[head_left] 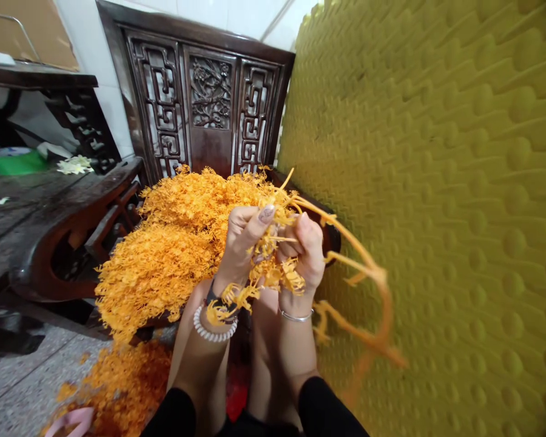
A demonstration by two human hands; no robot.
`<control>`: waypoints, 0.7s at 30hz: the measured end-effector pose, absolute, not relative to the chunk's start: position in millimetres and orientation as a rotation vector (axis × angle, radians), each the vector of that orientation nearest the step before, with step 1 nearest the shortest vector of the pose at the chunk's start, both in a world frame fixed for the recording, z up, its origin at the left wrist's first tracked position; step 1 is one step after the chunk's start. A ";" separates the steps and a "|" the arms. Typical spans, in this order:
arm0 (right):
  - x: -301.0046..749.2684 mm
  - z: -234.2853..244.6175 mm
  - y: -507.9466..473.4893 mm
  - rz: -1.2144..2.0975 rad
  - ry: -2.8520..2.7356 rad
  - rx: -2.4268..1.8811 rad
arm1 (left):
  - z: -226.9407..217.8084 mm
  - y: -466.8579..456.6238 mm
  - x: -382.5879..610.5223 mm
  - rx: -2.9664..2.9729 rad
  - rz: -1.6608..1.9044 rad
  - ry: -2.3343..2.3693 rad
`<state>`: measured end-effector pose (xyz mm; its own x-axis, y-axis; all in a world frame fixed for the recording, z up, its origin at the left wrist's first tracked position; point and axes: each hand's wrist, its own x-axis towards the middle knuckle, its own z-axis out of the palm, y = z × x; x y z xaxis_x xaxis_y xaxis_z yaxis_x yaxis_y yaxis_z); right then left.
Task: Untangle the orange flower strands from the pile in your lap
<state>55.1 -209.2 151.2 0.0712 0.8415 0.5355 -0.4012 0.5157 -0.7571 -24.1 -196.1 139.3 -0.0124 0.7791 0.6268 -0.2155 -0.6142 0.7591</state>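
My left hand (242,243) is closed, its thumb pressed on orange plastic sprigs (267,246) of artificial foliage. Close beside it, my right hand (310,252) is also closed with fingers curled round the same tangle. From above the hands, a bare orange branched stem (346,227) arcs out to the right and down, blurred at its far end. A few sprigs (234,300) hang over my left wrist. Which fingers grip the stem itself is hidden in the tangle. Past my left hand lies a large heap of orange sprigs (177,243) on a dark wooden chair.
A carved chair back (212,145) stands behind the heap. Along the right rises a yellow-green textured foam mat (437,182). More orange pieces (127,382) lie low on the left, near a pink object (73,422). A dark table (18,206) at left bears a green bowl (16,162).
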 end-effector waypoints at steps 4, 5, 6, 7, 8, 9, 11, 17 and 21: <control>57.3 157.2 -202.6 0.942 -0.978 -0.420 | 143.6 -183.1 -50.9 1.236 2.016 0.250; 55.8 157.3 -200.6 0.940 -0.952 -0.413 | 145.2 -180.9 -59.0 1.170 2.040 0.055; 53.3 156.6 -199.1 0.949 -0.942 -0.418 | 146.9 -179.9 -66.2 1.124 2.013 -0.132; 50.0 155.2 -198.0 0.966 -0.952 -0.436 | 148.6 -180.0 -72.2 1.113 1.945 -0.291; 46.5 153.5 -197.6 0.989 -0.992 -0.466 | 150.2 -181.1 -76.6 1.131 1.857 -0.390; 42.9 151.6 -197.7 1.006 -1.039 -0.497 | 151.5 -182.9 -79.3 1.140 1.784 -0.433; 37.2 148.7 -199.1 1.009 -1.126 -0.525 | 153.2 -186.7 -80.7 1.103 1.732 -0.420; 36.9 149.2 -201.7 0.813 -1.209 -0.508 | 155.0 -186.6 -76.2 0.795 1.854 -0.209; 41.2 150.1 -200.3 0.626 -1.213 -0.580 | 158.7 -184.1 -76.8 0.659 1.823 -0.067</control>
